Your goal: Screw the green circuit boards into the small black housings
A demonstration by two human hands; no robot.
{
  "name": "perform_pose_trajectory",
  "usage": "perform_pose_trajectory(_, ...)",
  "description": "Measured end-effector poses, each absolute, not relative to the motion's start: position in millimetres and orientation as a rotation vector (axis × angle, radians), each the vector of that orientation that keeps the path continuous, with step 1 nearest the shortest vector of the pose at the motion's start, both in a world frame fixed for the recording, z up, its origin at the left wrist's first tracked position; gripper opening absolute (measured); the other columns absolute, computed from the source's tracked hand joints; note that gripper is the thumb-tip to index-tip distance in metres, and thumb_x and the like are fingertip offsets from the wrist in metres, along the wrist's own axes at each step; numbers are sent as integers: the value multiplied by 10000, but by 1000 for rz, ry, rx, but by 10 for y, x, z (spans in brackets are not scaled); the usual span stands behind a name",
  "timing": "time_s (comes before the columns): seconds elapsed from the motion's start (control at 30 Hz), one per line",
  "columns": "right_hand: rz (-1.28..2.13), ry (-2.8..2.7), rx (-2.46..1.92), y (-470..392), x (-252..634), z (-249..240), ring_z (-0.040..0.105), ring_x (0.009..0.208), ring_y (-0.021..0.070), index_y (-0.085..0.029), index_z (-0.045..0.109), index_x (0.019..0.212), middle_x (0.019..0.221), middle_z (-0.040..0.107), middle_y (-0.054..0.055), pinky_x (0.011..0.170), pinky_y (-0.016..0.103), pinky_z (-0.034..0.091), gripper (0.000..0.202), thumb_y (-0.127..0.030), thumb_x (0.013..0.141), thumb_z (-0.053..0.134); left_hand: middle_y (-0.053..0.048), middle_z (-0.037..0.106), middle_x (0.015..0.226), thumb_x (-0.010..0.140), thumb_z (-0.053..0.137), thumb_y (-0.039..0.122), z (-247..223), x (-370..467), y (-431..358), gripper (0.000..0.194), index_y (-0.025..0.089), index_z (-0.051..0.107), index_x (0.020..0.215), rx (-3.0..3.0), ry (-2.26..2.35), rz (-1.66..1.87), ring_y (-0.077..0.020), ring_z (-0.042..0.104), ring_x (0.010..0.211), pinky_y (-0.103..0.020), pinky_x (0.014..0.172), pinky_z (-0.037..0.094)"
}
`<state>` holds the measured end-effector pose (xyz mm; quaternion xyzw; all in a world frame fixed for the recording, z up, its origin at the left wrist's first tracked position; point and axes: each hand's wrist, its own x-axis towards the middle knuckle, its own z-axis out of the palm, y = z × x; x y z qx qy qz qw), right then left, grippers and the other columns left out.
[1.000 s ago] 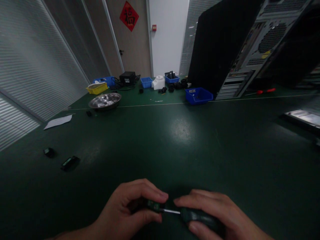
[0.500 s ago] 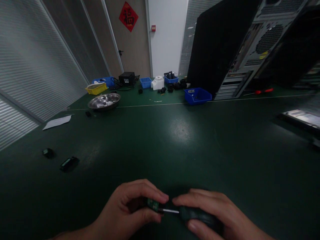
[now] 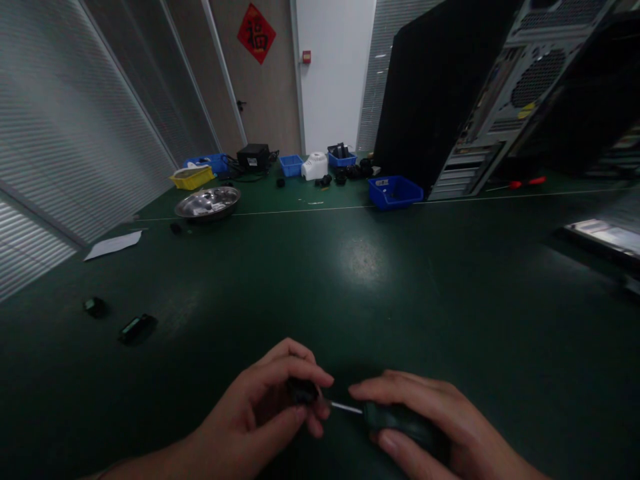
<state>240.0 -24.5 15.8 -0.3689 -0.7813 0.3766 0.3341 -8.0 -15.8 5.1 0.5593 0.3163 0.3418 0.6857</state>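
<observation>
Near the bottom centre, my left hand (image 3: 265, 407) is closed round a small dark part (image 3: 303, 391), held between thumb and fingers. Its black side shows now, and the fingers cover much of it. My right hand (image 3: 425, 420) wraps round the dark green handle of a screwdriver (image 3: 400, 421). The thin metal shaft points left, its tip close to the fingers of my left hand beside the part. Whether the tip touches the part I cannot tell.
Two small dark parts with green faces, one a longer block (image 3: 137, 329), lie on the green table (image 3: 320, 280) at left. Farther back stand a metal bowl (image 3: 207, 203), a blue bin (image 3: 395, 192) and a black computer case (image 3: 435, 93). A red screwdriver (image 3: 527, 183) lies behind right.
My left hand has turned the small part, so a black side shows where a green circuit board showed before. The screwdriver has shifted slightly right and its shaft tilts more.
</observation>
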Motion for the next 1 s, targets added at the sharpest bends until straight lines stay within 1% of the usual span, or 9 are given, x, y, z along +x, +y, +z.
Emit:
perform_pose_trajectory(0.23, 967, -1998, -1003, -253, 2402, 119, 753, 791, 198, -279, 699, 1152, 950, 781, 40, 693, 209, 603, 320, -205, 842, 668, -82, 494, 1191, 906, 514, 241, 18, -178, -147, 367, 279, 636, 1251, 1305, 739, 739, -212, 535, 943, -367, 871, 425)
perform_pose_trajectory(0.37, 973, -1979, -983, -253, 2389, 122, 754, 757, 200, -294, 704, 1156, 917, 786, 35, 650, 207, 603, 321, -229, 844, 667, -62, 519, 1193, 930, 538, 244, 4, -157, -159, 346, 310, 603, 1263, 1251, 754, 708, -206, 542, 1023, -353, 926, 407)
perform_pose_trajectory(0.47, 975, -1963, -990, -247, 2372, 124, 751, 715, 194, -297, 703, 1160, 893, 787, 30, 628, 207, 599, 330, -211, 843, 663, -28, 585, 1086, 874, 657, 240, -27, -117, -162, 323, 328, 603, 1179, 1087, 700, 719, -163, 590, 913, -303, 816, 456)
perform_pose_trajectory(0.6, 983, -1949, -996, -262, 2373, 119, 745, 677, 189, -297, 711, 1139, 881, 788, 27, 612, 209, 599, 320, -201, 837, 670, 11, 601, 870, 773, 772, 198, -59, -118, -142, 225, 251, 653, 956, 1038, 745, 705, -112, 558, 749, -227, 662, 426)
perform_pose_trajectory(0.7, 973, -1935, -1002, -275, 2384, 110, 746, 696, 196, -296, 716, 1122, 900, 787, 30, 626, 218, 603, 309, -209, 827, 683, 10, 573, 868, 738, 801, 215, -50, -148, -130, 182, 221, 696, 887, 1167, 759, 752, -110, 515, 767, -226, 684, 403)
perform_pose_trajectory(0.77, 972, -1938, -998, -276, 2387, 112, 748, 718, 201, -294, 716, 1119, 909, 786, 32, 635, 221, 604, 306, -212, 825, 684, -5, 591, 942, 766, 779, 218, -38, -157, -131, 259, 247, 682, 1004, 1178, 766, 767, -136, 538, 862, -246, 748, 412)
perform_pose_trajectory(0.87, 990, -1949, -990, -270, 2381, 127, 749, 731, 200, -291, 712, 1128, 909, 786, 32, 641, 218, 603, 309, -204, 836, 667, -23, 614, 1047, 809, 740, 202, -28, -140, -133, 397, 289, 561, 1153, 1047, 734, 770, -190, 579, 1029, -310, 867, 429)
perform_pose_trajectory(0.93, 991, -1950, -1005, -267, 2376, 136, 751, 744, 199, -287, 711, 1130, 917, 786, 32, 659, 218, 604, 312, -195, 835, 665, -18, 608, 1037, 793, 751, 166, -29, -122, -128, 360, 265, 555, 1077, 974, 705, 770, -197, 612, 1019, -328, 875, 446)
perform_pose_trajectory(1.0, 981, -1950, -1025, -264, 2371, 138, 751, 755, 197, -283, 711, 1127, 926, 785, 32, 675, 218, 603, 316, -187, 829, 671, -6, 601, 985, 764, 770, 127, -39, -115, -121, 318, 232, 568, 986, 942, 712, 770, -167, 631, 935, -294, 823, 461)
